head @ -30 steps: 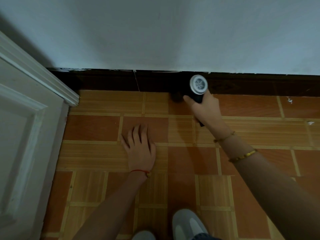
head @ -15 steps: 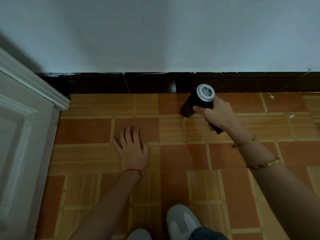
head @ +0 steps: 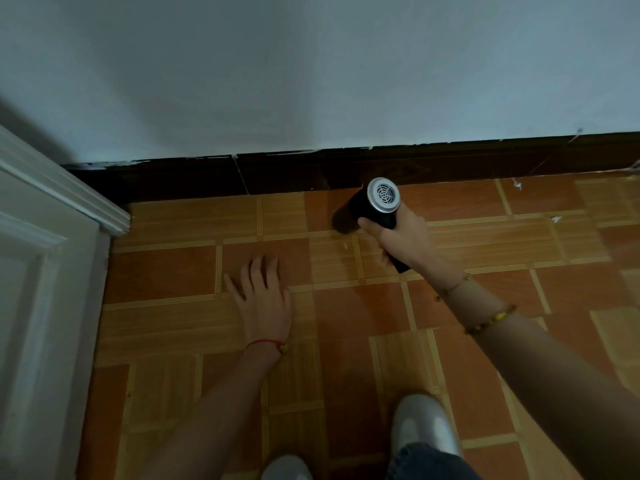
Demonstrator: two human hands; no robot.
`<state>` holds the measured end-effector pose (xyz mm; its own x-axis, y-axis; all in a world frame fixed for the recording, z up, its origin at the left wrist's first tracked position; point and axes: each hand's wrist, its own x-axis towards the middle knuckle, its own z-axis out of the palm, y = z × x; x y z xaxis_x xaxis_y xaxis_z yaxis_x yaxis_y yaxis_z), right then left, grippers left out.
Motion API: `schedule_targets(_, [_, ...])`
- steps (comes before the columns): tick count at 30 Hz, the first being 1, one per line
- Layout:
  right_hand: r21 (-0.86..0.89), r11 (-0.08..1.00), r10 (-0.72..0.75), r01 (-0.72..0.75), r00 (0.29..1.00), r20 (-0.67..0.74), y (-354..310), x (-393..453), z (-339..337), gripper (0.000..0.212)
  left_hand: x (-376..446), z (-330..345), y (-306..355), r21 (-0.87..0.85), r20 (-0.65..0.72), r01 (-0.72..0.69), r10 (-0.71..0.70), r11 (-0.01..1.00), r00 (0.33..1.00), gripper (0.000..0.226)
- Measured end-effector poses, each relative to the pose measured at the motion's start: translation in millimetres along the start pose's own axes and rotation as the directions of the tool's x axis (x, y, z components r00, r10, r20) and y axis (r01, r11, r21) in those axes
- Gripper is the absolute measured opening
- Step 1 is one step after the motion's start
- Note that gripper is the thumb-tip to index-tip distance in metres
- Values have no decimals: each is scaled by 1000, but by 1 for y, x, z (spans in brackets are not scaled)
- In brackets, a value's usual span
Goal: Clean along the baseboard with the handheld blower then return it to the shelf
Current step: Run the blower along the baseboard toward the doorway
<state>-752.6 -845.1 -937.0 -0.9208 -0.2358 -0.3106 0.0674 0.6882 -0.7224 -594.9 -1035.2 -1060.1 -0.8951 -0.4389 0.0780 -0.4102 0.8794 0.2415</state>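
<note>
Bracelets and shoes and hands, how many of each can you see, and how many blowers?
Hands: 2, the left hand flat on the tiled floor, the right hand gripping the blower
Black handheld blower with a silver grille: 1
Wrist bracelets: 3, a red string, a thin gold chain, a gold bead band
Grey shoes: 2
Total: 8
</note>
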Motion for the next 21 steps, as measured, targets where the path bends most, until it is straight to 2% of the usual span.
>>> schedule_targets(3, [51,999,6,-8,999,36,-7,5,6,42,2,-3,12,-62,18,-57,58,996,998,49])
schedule_targets(8, [52,997,64,-55,981,-185,2,18,1,62,8,3,41,-154,49,-123,132,980,990,50])
schedule_targets(10, [50,996,78,-69,969,-234,4,19,-1,68,9,6,50,-172,73,-151,165,974,984,50])
schedule_targets(13, [2,1000,6,-5,980,-198,-5,20,8,77,7,8,62,-185,101,-176,196,967,975,51])
schedule_targets(16, [-60,997,-56,48,990,-130,-14,25,20,71,4,12,68,-179,140,-163,190,970,972,54])
schedule_targets(21, [-73,997,2,-17,979,-206,3,30,-1,69,2,15,68,-99,162,-182,196,978,967,52])
